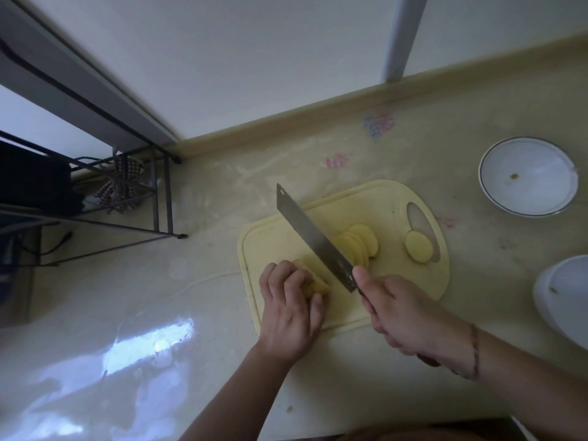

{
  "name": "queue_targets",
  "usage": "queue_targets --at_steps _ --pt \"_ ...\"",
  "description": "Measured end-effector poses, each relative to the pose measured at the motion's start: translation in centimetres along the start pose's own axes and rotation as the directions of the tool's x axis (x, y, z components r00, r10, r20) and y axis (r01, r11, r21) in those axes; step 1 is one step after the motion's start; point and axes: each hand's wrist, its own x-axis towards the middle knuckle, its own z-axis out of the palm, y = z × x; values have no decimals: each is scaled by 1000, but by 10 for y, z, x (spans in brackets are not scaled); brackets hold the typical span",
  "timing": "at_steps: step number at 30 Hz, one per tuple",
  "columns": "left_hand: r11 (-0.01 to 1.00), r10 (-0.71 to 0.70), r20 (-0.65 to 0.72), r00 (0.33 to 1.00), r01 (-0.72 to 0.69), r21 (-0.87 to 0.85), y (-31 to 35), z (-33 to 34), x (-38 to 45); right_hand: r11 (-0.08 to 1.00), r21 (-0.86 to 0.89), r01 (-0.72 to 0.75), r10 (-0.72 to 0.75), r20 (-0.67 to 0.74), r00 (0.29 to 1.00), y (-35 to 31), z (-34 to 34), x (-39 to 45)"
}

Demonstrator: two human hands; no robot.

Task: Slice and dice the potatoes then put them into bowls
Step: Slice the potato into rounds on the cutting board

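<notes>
while left hand (291, 308) grips potato (313, 283), right hand (401, 313) grips knife (313, 238).

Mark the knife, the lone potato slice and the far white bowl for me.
knife (310, 238), head view, middle of the blade.
lone potato slice (418, 247), head view, centre of its cut face.
far white bowl (486, 160), head view, left rim.

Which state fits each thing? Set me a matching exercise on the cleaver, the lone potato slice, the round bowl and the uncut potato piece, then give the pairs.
1. steel cleaver with a broad blade
2. lone round yellow potato slice
3. round white bowl with a dark rim line
4. uncut yellow potato piece

a. under the left hand
b. beside the board's handle hole
c. held by the right hand
d. off the board, holding no potato

Pairs: 1-c, 2-b, 3-d, 4-a
</notes>
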Motion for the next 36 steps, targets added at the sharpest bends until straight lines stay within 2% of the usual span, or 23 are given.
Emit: queue_targets --at_steps 4,10,26,33,36 --pt "1000 11 6 1000 -11 4 -1 1 -2 974 -177 141 -156 -78 985 -6 9 -24" --pt "998 30 -18 999 -30 49 -4 5 -2 944 -292 153 -199 -135 971 -7 14 -41" --pt "997 73 -73 995 -70 42 -4 10 0 932 -313 183 -239 -154 959 3 23 -39" --pt "991 128 -50 990 -127 39 -5 9 1 941 -308 137 -175 -98 980 -6 20 -25" --pt "995 100 -70 993 -98 27 -5 10 2 952 -271 143 -173 -91 981 -7 23 -12"
